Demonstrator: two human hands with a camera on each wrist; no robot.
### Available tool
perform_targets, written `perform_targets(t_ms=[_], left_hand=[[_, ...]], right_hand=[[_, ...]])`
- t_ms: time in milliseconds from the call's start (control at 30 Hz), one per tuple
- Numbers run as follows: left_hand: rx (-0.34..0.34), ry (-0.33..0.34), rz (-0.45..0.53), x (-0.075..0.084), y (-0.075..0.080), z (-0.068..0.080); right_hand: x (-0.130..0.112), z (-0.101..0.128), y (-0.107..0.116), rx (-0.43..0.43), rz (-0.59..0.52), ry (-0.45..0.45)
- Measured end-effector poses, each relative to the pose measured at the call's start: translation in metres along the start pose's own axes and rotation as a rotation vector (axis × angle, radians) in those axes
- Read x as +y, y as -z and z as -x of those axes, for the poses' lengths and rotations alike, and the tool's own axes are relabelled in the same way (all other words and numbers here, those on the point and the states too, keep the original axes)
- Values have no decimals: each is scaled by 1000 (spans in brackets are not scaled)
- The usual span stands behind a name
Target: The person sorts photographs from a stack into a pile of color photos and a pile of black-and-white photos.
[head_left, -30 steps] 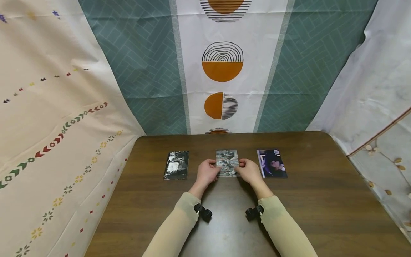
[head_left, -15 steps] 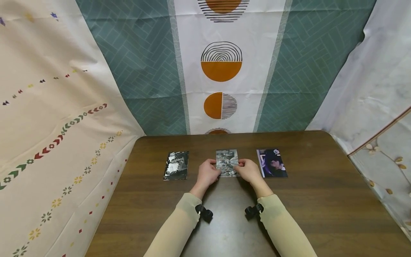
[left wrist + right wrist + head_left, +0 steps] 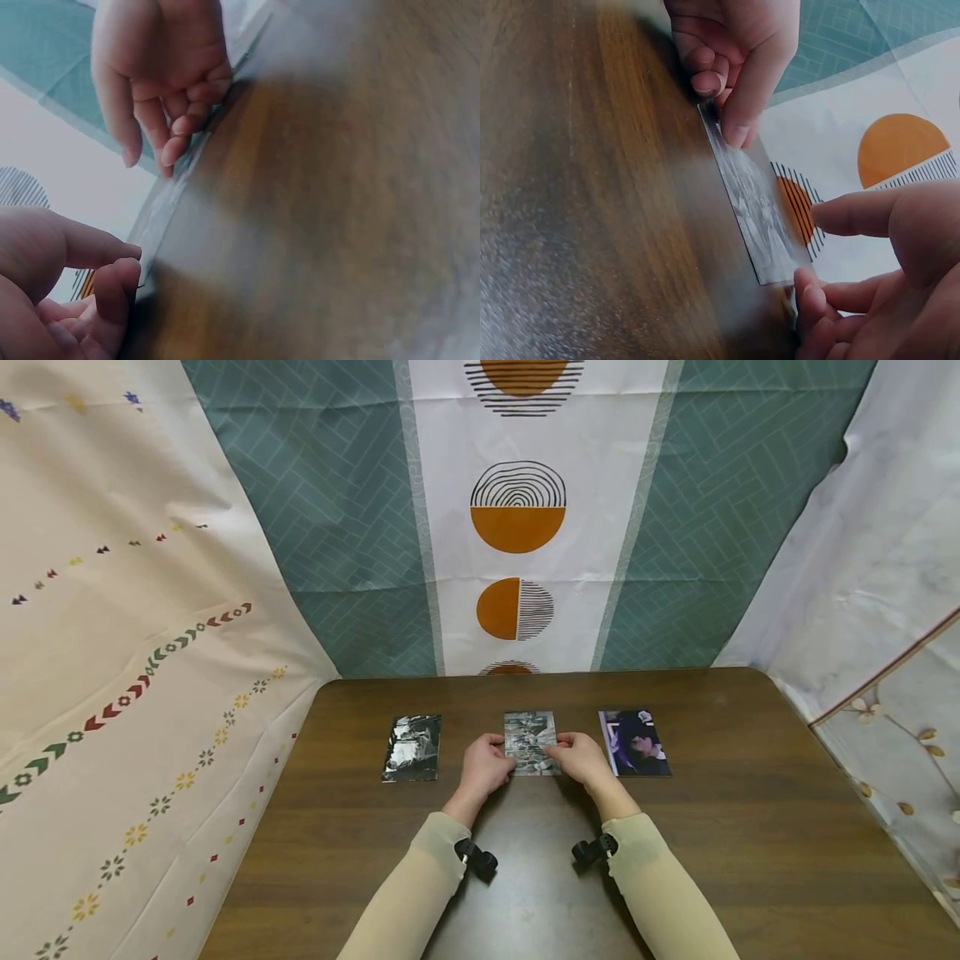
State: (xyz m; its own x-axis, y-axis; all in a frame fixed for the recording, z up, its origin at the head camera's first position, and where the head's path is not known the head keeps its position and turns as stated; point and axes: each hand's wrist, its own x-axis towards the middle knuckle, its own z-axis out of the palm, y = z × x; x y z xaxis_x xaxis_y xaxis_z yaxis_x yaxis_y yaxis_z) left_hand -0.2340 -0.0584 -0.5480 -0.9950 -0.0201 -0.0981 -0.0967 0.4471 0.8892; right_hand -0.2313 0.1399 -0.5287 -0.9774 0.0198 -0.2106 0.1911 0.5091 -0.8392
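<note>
Even, soft light with faint shadows; the head view bows at its edges, both wrist views blur close up.

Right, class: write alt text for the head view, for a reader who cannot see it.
Both hands, left hand and right hand, pinch the side edges of the middle photo on a brown table. A grey photo lies left, a purple photo right.
</note>
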Motion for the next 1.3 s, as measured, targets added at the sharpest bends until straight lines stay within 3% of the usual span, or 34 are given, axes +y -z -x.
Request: perform_targets(t_ms=[167, 633, 1300], left_hand=[[-12, 36, 80, 0, 0, 0], [14, 33, 43, 1, 0, -1], [-7, 34, 29, 0, 0, -1]], right_hand=[[1, -1, 1, -8, -24, -1], [-3, 0, 3, -41, -72, -11], [-3, -7, 7, -96, -99, -67]])
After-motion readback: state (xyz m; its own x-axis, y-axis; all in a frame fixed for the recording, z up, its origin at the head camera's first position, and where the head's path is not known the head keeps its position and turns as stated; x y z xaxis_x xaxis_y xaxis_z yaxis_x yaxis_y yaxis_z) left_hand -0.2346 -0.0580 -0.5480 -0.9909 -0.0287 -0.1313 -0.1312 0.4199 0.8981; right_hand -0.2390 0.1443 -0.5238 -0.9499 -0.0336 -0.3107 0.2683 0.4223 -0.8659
